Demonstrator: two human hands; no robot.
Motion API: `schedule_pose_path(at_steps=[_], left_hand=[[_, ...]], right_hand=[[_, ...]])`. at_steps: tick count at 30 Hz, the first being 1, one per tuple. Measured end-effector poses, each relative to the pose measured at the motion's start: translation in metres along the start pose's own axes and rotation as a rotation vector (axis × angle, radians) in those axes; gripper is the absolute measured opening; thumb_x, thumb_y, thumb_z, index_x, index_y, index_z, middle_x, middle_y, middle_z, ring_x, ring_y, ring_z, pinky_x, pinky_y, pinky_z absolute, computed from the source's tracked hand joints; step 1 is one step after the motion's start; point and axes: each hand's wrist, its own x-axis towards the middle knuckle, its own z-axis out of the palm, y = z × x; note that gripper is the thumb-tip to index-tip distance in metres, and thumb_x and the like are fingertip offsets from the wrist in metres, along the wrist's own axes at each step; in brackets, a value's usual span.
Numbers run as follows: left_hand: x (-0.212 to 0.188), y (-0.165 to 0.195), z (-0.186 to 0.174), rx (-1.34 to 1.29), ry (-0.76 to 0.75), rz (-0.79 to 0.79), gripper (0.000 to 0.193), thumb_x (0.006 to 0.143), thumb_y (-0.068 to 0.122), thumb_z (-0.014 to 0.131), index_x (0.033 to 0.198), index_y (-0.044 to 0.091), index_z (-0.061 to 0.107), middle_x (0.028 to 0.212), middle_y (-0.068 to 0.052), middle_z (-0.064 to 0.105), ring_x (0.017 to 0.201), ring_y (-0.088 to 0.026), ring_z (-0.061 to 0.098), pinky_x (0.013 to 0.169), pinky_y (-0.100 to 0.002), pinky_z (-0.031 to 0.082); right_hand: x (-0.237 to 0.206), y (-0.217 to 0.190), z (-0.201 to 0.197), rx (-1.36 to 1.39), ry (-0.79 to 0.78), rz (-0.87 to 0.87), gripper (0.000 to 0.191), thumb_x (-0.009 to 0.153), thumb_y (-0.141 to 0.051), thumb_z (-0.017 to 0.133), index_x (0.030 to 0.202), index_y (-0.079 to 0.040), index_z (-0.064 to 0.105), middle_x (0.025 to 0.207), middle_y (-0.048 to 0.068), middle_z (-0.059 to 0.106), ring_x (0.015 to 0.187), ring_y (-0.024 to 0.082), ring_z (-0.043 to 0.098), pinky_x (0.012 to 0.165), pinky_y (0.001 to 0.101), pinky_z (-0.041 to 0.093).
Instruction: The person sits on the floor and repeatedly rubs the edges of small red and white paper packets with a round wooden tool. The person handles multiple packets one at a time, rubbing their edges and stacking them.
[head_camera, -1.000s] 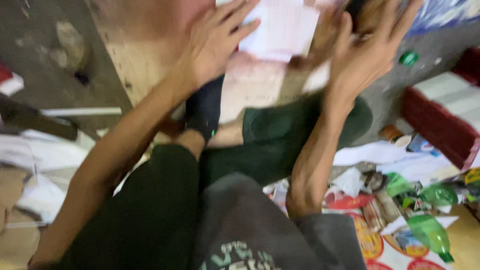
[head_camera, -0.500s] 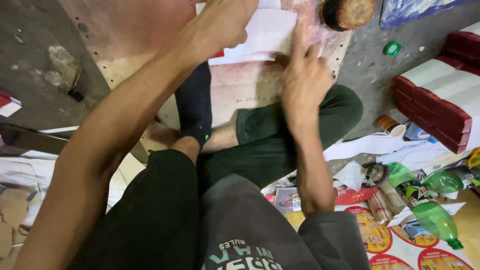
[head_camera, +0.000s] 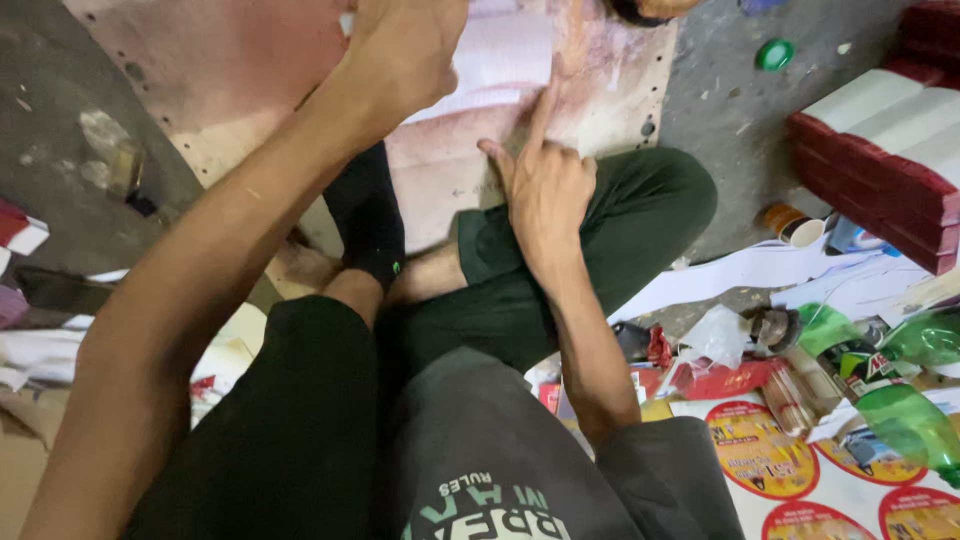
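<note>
i'm sitting cross-legged on the bare, stained concrete floor (head_camera: 80, 130) of what looks like a cluttered workshop or storeroom: a worn board (head_camera: 250, 70) lies before me, red and white boxes (head_camera: 890, 150) are stacked to my right, green plastic bottles (head_camera: 900, 420), printed round stickers (head_camera: 760, 450) and paper scraps (head_camera: 740, 275) litter the ground

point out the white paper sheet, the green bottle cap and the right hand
white paper sheet (head_camera: 500, 60): head view, its bare middle
green bottle cap (head_camera: 774, 53): head view, its top
right hand (head_camera: 548, 190): head view, back of the hand
</note>
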Motion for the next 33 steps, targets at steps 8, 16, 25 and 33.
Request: schedule_pose_path(at_steps=[8, 16, 25, 33], left_hand=[[-0.057, -0.023, -0.073, -0.598, -0.565, -0.771, 0.056, 0.075, 0.028, 0.086, 0.125, 0.008, 0.072, 0.107, -0.017, 0.075, 0.092, -0.035, 0.071, 0.074, -0.049, 0.052], [-0.123, -0.022, -0.035, -1.644, 0.013, -0.767, 0.071, 0.083, 0.027, 0.082, 0.146, 0.006, 0.056, 0.128, -0.012, 0.071, 0.112, -0.022, 0.069, 0.098, -0.037, 0.058], [-0.143, -0.009, 0.017, -1.022, 0.289, -0.126, 0.06, 0.107, 0.003, 0.057, 0.161, -0.002, 0.032, 0.159, -0.02, 0.049, 0.144, -0.026, 0.053, 0.12, -0.039, 0.041], [-0.131, -0.006, -0.004, -1.261, 0.321, -0.791, 0.053, 0.095, 0.015, 0.078, 0.14, -0.005, 0.057, 0.126, -0.014, 0.072, 0.111, -0.022, 0.069, 0.097, -0.036, 0.058]], right_hand=[[0.012, -0.024, -0.02, 1.787, -0.309, 0.19, 0.041, 0.087, -0.006, 0.082, 0.123, -0.001, 0.063, 0.109, 0.003, 0.071, 0.1, 0.011, 0.069, 0.091, 0.0298, 0.057], [0.032, -0.055, 0.018, 1.793, -0.207, 0.416, 0.018, 0.089, -0.002, 0.083, 0.105, 0.003, 0.075, 0.102, 0.009, 0.077, 0.089, 0.014, 0.07, 0.086, 0.0302, 0.056], [0.029, -0.083, 0.025, 1.531, -0.026, 0.409, 0.023, 0.091, -0.006, 0.084, 0.104, 0.002, 0.067, 0.093, 0.007, 0.073, 0.079, 0.013, 0.067, 0.069, 0.0266, 0.055], [0.032, -0.098, 0.017, 1.63, -0.265, 0.442, 0.031, 0.088, -0.007, 0.084, 0.111, 0.003, 0.067, 0.094, 0.011, 0.072, 0.072, 0.016, 0.066, 0.06, 0.0311, 0.053]])
